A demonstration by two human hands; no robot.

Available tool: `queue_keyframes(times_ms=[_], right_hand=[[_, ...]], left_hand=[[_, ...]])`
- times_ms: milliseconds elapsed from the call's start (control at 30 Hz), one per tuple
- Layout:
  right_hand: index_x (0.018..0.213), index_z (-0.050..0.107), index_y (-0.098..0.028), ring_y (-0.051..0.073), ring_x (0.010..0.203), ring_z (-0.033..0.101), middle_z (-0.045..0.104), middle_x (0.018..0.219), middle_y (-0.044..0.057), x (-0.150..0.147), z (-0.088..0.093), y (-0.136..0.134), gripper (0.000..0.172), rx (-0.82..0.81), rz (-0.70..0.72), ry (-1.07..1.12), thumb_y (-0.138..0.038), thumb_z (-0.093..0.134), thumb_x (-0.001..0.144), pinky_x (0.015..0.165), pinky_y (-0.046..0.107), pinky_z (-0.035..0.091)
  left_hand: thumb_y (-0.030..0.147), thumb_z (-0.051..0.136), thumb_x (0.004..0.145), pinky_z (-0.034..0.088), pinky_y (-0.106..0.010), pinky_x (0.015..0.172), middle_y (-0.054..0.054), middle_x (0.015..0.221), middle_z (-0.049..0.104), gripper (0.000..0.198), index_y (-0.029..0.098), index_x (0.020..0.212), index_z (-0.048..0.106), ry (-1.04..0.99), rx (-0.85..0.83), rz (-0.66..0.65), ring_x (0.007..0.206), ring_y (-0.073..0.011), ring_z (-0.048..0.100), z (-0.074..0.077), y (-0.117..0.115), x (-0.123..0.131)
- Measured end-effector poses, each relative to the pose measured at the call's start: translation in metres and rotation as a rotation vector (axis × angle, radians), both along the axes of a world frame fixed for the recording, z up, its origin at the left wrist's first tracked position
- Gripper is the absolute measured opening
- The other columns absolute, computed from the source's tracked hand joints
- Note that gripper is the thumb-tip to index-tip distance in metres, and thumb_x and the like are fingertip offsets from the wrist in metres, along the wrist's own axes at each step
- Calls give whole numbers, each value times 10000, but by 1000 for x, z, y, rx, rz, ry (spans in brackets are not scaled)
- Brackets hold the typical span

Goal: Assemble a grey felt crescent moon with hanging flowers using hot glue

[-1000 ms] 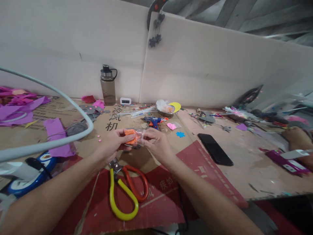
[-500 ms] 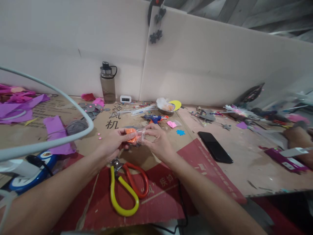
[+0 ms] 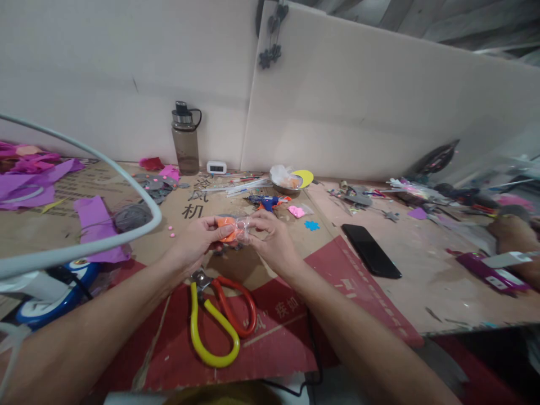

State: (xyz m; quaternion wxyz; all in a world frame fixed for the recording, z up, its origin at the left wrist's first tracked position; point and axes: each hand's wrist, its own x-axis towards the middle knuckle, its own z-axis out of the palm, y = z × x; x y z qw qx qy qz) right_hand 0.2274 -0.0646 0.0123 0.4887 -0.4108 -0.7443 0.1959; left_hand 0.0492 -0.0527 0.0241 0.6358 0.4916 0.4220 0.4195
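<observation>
A small clear plastic bag with orange contents (image 3: 229, 229) is held between both hands over the middle of the table. My left hand (image 3: 201, 239) pinches its orange end, thumb on top. The clear end of the bag is between the fingertips of my right hand (image 3: 272, 239). Just below the hands lie scissors (image 3: 215, 320) with one yellow and one red handle, on red printed cardboard (image 3: 278, 343). Behind the hands are a blue and orange glue gun (image 3: 268, 202), a small bag of pink pieces (image 3: 296, 211) and a blue flower-shaped piece (image 3: 311, 225).
A bottle (image 3: 185, 140), small white clock (image 3: 216, 167) and metal bowl (image 3: 287, 188) stand at the back. A black phone (image 3: 371, 250) lies right. A pale cable (image 3: 105, 242) arches at left. Another person's hand (image 3: 512, 236) is near a purple device (image 3: 491, 274).
The orange contents look flatter and the clear part of the bag is more spread between my fingers. The view has shifted slightly; both hands keep their hold.
</observation>
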Motion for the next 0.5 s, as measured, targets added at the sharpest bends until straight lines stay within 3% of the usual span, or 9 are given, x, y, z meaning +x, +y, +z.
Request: queue_keyframes(times_ms=[267,500], right_hand=[[790,748,-279,170,882,562,618,873,20,-1,0,-3,117,3,-42,50,-188,680,762,819,321,444],[776,743,-255,170,898,558,610,863,25,0,6,-1,74,-146,33,249,-230,679,749,798,304,448]], left_hand=[[412,745,691,295,-164,422,0,633,622,332,130,833,642,143,151,21,487,-59,507,-6,4,-1],[366,704,739,367,-177,475,39,625,574,262,153,867,624,193,236,-63,497,-54,467,-2,3,-2]])
